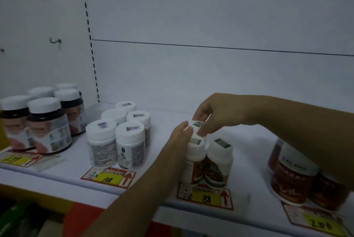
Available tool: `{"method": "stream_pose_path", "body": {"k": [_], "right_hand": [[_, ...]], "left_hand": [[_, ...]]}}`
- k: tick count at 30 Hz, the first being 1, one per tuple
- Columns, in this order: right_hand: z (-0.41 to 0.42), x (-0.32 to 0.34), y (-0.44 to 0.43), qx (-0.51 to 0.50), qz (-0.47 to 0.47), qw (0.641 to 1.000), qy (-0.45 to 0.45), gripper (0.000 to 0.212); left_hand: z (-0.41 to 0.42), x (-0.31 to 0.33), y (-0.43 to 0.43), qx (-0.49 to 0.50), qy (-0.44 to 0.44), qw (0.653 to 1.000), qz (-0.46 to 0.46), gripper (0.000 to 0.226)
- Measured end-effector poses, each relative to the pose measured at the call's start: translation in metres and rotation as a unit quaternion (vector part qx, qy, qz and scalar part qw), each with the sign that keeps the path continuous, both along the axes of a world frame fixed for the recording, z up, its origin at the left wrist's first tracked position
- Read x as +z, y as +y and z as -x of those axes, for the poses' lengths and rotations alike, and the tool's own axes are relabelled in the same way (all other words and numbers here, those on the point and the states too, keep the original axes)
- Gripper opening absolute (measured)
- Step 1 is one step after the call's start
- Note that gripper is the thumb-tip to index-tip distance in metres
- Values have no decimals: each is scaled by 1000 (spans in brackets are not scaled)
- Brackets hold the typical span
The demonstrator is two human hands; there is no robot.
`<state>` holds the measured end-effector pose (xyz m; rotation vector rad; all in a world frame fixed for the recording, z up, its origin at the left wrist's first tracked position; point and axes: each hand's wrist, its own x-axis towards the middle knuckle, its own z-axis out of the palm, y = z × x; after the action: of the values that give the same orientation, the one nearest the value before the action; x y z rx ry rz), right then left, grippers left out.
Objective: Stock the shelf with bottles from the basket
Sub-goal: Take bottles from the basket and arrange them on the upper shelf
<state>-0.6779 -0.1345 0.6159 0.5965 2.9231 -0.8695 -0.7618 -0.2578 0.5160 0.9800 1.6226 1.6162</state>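
The right hand (216, 114) reaches in from the right, its fingers and thumb curled down and pinching the round white cap of the rear bottle (197, 124). This bottle stands upright with its long axis vertical and its cap up, on the shelf (249, 140) just behind two matching ones. The left hand (179, 138) comes up from the near left with its fingertips against the left side of the same cap. The blur makes it hard to tell whether it grips or only steadies. The two front bottles (220, 162) are upright and touching, smooth white plastic cylinders with orange printed labels and a small shiny sticker on each flat cap. A red and yellow price tag (206, 196) marked 88 lies on the shelf edge in front of them. To the left stands a cluster of white pill bottles (115, 137), and further left dark glossy jars (47, 121) with white lids. To the right are squat red-brown jars (293, 181).
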Motion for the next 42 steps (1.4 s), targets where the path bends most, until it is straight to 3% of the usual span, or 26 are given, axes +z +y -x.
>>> {"method": "stream_pose_path", "body": {"k": [5,7,10,13,16,21,24,27,30,34,36,40,42], "right_hand": [[-10,1,-1,-8,12,999,-30,41],[-20,5,0,-23,-86,996,-6,54],[-44,17,4,-63,-309,948,42,64],[-84,29,5,-79,-345,932,75,67],[-146,29,-1,-68,-343,927,131,64],[-274,-12,-25,-41,-373,888,264,49],[-355,-62,-41,-14,-302,901,312,30],[-425,-127,-41,1,-256,937,238,18],[-471,-187,-12,-88,-179,972,126,11],[-493,-262,30,-204,-61,970,115,13],[-489,-295,44,-228,-17,968,106,14],[-461,-345,69,-271,-1,961,60,27],[-440,-361,86,-242,-47,969,33,41]], "left_hand": [[-10,3,-2,26,-2,999,26,50],[-14,16,-7,58,40,997,20,50],[-20,56,-7,85,223,971,19,49],[-32,88,-7,72,412,907,45,52],[-69,105,-3,110,473,874,-17,43],[-185,69,-10,163,419,864,-228,16],[-246,5,-23,113,406,873,-247,13],[-279,-64,-27,67,371,911,-168,14],[-292,-116,-6,46,299,951,-67,34],[-304,-171,35,9,162,985,52,33],[-311,-200,54,-9,105,990,91,35],[-316,-258,96,-66,174,964,193,27],[-318,-281,120,-105,156,948,259,28]]}}
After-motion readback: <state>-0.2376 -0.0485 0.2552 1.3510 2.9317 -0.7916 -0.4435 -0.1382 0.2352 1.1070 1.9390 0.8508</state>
